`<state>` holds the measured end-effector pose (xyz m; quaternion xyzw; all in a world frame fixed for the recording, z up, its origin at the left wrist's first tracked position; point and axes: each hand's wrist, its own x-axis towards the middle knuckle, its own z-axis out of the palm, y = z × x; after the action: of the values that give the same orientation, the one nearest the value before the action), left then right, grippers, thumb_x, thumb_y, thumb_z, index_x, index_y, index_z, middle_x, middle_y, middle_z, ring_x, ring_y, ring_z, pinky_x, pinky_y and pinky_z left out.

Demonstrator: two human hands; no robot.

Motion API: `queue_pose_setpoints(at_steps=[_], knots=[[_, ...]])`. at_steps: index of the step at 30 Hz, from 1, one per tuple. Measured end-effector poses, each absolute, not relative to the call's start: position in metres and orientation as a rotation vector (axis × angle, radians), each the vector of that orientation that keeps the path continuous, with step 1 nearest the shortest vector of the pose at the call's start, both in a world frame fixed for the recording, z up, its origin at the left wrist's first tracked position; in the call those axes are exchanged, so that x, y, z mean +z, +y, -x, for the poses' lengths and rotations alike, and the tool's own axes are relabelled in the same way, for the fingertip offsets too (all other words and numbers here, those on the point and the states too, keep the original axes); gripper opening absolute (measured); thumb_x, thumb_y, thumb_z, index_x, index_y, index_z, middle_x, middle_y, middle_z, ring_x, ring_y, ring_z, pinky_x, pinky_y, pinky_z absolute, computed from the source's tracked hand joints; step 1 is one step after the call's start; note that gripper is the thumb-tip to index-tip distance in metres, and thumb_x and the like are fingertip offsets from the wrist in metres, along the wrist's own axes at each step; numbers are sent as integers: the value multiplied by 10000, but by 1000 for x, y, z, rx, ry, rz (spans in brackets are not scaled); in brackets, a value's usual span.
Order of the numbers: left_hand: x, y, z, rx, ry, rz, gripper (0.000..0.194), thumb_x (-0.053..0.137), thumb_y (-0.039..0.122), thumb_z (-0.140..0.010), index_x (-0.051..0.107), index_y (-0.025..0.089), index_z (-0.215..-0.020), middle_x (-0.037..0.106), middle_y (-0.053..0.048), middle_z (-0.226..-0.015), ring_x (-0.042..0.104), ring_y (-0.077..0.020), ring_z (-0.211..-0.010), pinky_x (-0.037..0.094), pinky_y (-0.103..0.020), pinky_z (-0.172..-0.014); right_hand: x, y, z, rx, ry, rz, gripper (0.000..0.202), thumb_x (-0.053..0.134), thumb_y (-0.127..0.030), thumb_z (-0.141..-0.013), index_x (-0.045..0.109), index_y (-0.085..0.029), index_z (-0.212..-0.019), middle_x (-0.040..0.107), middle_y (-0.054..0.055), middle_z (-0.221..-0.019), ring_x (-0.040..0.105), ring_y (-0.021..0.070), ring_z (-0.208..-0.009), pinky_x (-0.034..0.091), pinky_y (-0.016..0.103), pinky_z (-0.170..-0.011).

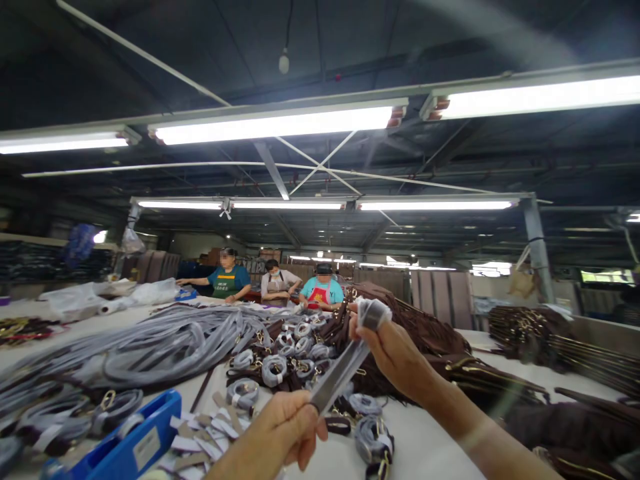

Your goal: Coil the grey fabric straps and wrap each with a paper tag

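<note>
Between the fingers of the left hand and the right hand, a dark strap in a translucent sleeve is held stretched on a slant. Its lower end is pinched by the left thumb and fingers; its upper part is gripped by the bent right fingers, where the wrap is bunched. Which right fingers are pressed against it cannot be fully told, as some are hidden behind the strap.

To the left of the left fingers, a blue holder is seen with a pale roll set inside it and a label stuck on its side; its near end is cut off by the bottom edge. Between holder and left fingers, pale slips are strewn, partly covered by the left forearm.

Beyond the left fingers, wrapped coils are heaped, and some are blocked from view by the hands. Behind the right fingers, a brown pile is partly screened. Far beyond the fingers, a clear bag is hung on the left and a paper bag on the right; the contents of neither can be made out.
</note>
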<state>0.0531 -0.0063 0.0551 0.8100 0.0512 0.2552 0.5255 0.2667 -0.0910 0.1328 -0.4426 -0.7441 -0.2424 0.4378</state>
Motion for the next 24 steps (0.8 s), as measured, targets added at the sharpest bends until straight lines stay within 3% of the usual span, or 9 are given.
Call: queue_pose_setpoints(at_steps=[5,7,10,13,16,18,20,22,24], knots=[[68,-10,-37,492,94,-1772,577,529,689,-816,563,114,-787,469,28,-457,286,-51,-366,175,-187,-391,109,-83,-269,-846,-2042,1207,319,337,-290,-996,580,-86,-1027,657,200,-945,625,307,-960,493,480,-849],[73,-3,-27,462,99,-1743,579,536,696,-804,564,119,-754,456,29,-432,290,-56,-344,181,-191,-369,98,-91,-257,-897,-2184,1253,372,411,-396,-968,595,-75,-1004,656,205,-932,628,316,-899,517,458,-776],[79,13,-15,258,174,-1857,370,577,481,-800,587,124,-703,458,25,-424,352,-75,-344,251,-193,-365,85,-110,-234,-819,-2338,1572,455,614,-521,-837,635,-71,-901,653,195,-856,609,317,-748,497,433,-650],[85,23,-12,58,232,-1970,148,581,262,-725,606,126,-672,499,21,-447,393,-81,-362,278,-191,-378,85,-131,-220,-101,-2430,1867,351,482,-374,-939,644,-108,-777,614,106,-714,549,200,-637,434,293,-570],[93,16,-17,116,179,-1989,117,601,210,-723,588,126,-643,536,22,-516,450,-69,-461,349,-179,-480,94,-143,-219,974,-2145,1453,483,473,-506,-919,572,-122,-643,460,8,-539,368,79,-462,284,164,-426],[96,3,-23,408,140,-2084,117,571,215,-801,639,128,-763,625,5,-694,552,-87,-654,425,-195,-659,103,-143,-220,1417,-1786,1041,562,459,-602,-899,561,-116,-636,377,-31,-445,286,59,-378,284,148,-386],[95,-13,-31,1013,157,-2217,191,501,234,-901,658,147,-967,670,-24,-948,590,-128,-913,429,-248,-854,112,-137,-218,1710,-1489,629,579,404,-583,-947,623,-102,-712,314,-65,-375,241,60,-313,401,159,-409],[86,-28,-42,1650,224,-2254,239,465,236,-949,609,164,-1126,634,-53,-1144,545,-160,-1097,390,-299,-976,122,-130,-211,1829,-1324,345,526,396,-495,-994,681,-82,-836,296,-90,-372,197,56,-293,519,187,-514],[73,-36,-58,1936,320,-2253,327,482,212,-939,525,181,-1262,579,-75,-1263,500,-186,-1185,365,-336,-1026,130,-123,-201,1853,-1271,187,530,368,-434,-1024,687,-75,-800,306,-87,-402,163,50,-305,565,210,-616]])
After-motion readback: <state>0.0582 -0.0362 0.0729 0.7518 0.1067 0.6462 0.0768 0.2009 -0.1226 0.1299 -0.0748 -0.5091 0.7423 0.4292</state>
